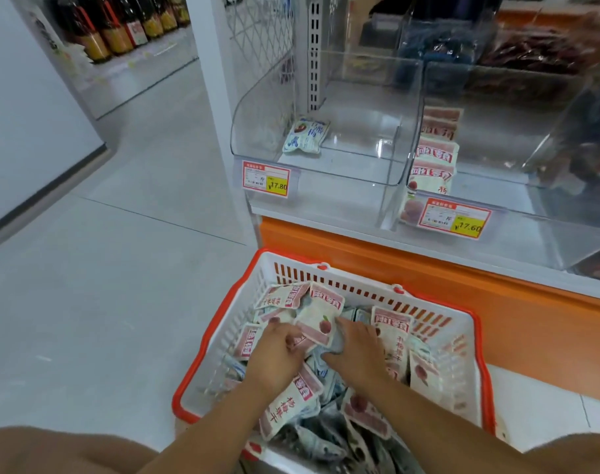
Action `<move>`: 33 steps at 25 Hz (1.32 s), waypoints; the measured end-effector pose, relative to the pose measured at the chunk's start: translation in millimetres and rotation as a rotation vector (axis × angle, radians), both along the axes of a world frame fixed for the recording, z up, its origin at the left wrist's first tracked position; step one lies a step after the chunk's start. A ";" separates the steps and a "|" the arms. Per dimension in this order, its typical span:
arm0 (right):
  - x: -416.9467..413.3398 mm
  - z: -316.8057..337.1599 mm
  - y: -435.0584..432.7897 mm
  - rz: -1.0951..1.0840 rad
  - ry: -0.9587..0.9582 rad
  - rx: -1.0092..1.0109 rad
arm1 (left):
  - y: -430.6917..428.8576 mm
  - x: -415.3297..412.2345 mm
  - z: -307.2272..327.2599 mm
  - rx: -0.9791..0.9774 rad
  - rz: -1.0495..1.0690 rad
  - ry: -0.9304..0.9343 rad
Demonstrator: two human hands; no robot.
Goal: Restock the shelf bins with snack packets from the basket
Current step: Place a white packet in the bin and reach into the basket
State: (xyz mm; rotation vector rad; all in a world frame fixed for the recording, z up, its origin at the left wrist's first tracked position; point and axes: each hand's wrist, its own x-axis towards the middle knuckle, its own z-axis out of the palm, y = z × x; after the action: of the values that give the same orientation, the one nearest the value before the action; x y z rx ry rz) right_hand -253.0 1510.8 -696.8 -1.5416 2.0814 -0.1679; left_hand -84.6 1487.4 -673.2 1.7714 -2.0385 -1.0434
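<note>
Seen from above, a white shopping basket with an orange-red rim (206,340) sits on the pale floor (103,285) against the orange base (428,278) of a shop shelf. The basket is heaped with small snack packets, pink-and-white ones mixed with blue-and-white ones. Both bare hands are down in the heap. The left hand (278,354) has its fingers (290,338) curled, pinching the lower left corner of a pink-and-white packet (321,325) that lies on top of the pile between the two hands. The right hand (356,350) rests just beside it, its fingertips (346,325) touching that packet's right edge and its thumb lying over a bluish packet; it is not clear whether this hand grasps anything. On the shelf above stand two clear plastic bins side by side. The left bin (257,107) holds a single blue-and-white packet (307,135) near its back left corner and carries a price tag reading 17.80 (266,178). The right bin (497,131) holds a row of pink-and-white packets (432,165) along its left wall, behind a tag reading 17.60 (453,217).
</note>
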 end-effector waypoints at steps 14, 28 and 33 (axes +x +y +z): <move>-0.6 85.3 41.7 0.147 -0.245 -0.506 | 4.9 -39.5 67.7 0.787 0.257 0.926; 7.2 163.2 20.4 -0.383 -1.058 -0.218 | -15.0 -10.5 137.1 0.636 0.119 0.999; 7.4 193.0 -4.4 -0.200 -0.857 -0.271 | -36.2 0.1 187.1 0.468 0.069 0.906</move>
State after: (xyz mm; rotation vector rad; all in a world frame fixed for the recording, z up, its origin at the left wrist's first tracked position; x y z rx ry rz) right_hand -245.6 1506.4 -503.7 -1.0914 1.5311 -1.0231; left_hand -84.5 1451.2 -486.1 1.1364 -1.2192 -1.9457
